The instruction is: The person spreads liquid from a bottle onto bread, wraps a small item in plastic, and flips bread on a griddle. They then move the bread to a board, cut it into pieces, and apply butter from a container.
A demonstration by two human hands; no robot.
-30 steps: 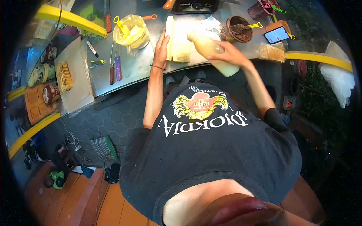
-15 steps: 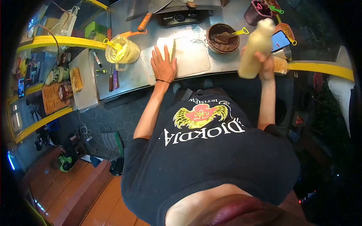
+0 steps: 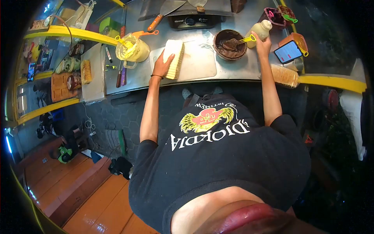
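My left hand grips the near left side of a pale, ridged bread block, which is tilted up on the white cutting board. To the right, my right hand is wrapped round a bottle of pale yellowish content, beside the brown bowl. Dark brown spread and a yellow-handled spatula are in that bowl. Left of the board stands a clear jug with yellow spread and a yellow utensil.
A black stove is behind the board, with an orange-handled knife nearby. A phone and a bread pack lie at the right. Knives and a brush are at the left. A person is at the lower left.
The bottle has moved away from me, down beside the bowl. My left hand, flat on the bread before, now grips its side, and the bread is tilted up.
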